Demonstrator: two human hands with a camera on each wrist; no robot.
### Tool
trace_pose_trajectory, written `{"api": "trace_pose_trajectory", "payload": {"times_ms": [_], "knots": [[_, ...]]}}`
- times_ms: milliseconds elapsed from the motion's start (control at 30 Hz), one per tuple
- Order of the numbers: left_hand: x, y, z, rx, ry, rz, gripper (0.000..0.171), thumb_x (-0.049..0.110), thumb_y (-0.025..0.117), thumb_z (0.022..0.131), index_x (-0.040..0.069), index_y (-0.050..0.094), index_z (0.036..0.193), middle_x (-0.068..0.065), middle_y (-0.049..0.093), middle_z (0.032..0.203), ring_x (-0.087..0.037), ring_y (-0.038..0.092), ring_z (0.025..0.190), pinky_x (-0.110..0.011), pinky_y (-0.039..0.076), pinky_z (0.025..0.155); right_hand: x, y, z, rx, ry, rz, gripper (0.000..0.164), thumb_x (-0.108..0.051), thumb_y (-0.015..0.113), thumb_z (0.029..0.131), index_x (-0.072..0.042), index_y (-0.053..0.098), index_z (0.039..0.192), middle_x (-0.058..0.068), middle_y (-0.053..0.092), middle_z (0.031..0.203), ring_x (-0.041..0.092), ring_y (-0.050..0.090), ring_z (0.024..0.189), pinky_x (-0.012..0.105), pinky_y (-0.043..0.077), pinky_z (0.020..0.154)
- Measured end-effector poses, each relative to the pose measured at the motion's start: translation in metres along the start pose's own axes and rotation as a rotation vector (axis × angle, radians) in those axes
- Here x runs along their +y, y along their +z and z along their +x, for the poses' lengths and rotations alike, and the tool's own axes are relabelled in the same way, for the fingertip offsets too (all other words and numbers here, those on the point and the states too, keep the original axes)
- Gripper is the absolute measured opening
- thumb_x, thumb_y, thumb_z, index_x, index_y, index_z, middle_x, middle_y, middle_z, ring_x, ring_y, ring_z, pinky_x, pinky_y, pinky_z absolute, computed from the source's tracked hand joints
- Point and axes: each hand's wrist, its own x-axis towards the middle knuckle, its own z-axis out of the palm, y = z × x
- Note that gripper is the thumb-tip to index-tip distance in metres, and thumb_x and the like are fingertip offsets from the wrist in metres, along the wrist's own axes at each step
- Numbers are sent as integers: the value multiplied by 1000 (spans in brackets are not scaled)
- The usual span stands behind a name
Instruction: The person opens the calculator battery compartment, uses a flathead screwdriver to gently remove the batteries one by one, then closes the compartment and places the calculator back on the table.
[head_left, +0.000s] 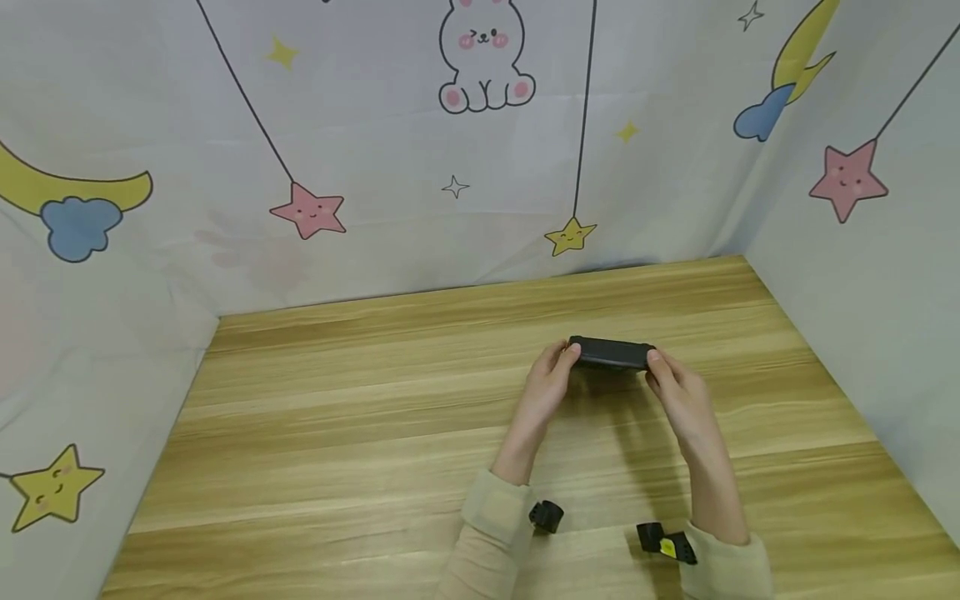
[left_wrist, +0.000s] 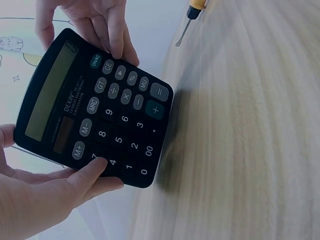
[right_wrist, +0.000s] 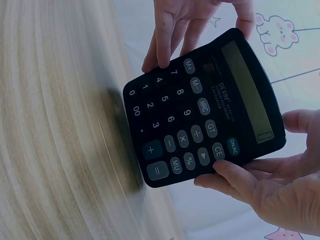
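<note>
A black desk calculator (head_left: 611,353) is held up close over the wooden table, its top edge showing in the head view. My left hand (head_left: 547,383) grips one side of it, with the thumb on the front near the 7 key in the left wrist view. On the opposite side my right hand (head_left: 681,400) holds it, thumb close by the CE key in the right wrist view. Both wrist views show the calculator's face (left_wrist: 117,115), with its grey and green keys and the display strip (right_wrist: 248,92) along the top. Fingers behind the body are partly hidden.
The wood-grain table (head_left: 337,433) meets a white curtain (head_left: 390,125) printed with stars and a rabbit at the back and sides. A screwdriver (left_wrist: 192,12) with a yellow and black handle lies on the table in the left wrist view. Black wrist-worn devices (head_left: 547,517) sit by both sleeves.
</note>
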Motion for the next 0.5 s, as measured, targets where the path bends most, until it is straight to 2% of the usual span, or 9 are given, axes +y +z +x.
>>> {"api": "trace_pose_trajectory", "payload": {"times_ms": [133, 367, 500], "knots": [[-1, 0, -1, -24, 2, -2, 61, 44, 49, 96, 8, 42, 145, -12, 44, 149, -30, 40, 139, -46, 34, 114, 2, 0, 0, 1, 11, -20, 80, -53, 37, 98, 5, 18, 150, 23, 23, 156, 33, 29, 143, 37, 30, 113], [-3, -1, -1, -40, -13, -10, 58, 36, 52, 96, 7, 41, 145, -13, 43, 149, -29, 41, 138, -46, 36, 113, 1, 0, 1, 42, 65, -153, 74, -49, 44, 98, -1, 25, 150, 27, 29, 153, 41, 31, 142, 52, 31, 114], [-5, -2, 0, -40, -16, 11, 57, 34, 53, 96, 5, 42, 144, -13, 47, 146, -28, 46, 134, -45, 40, 109, 3, 0, 1, 40, 54, -156, 70, -42, 47, 99, 1, 25, 150, 28, 31, 152, 41, 34, 140, 48, 34, 112]]}}
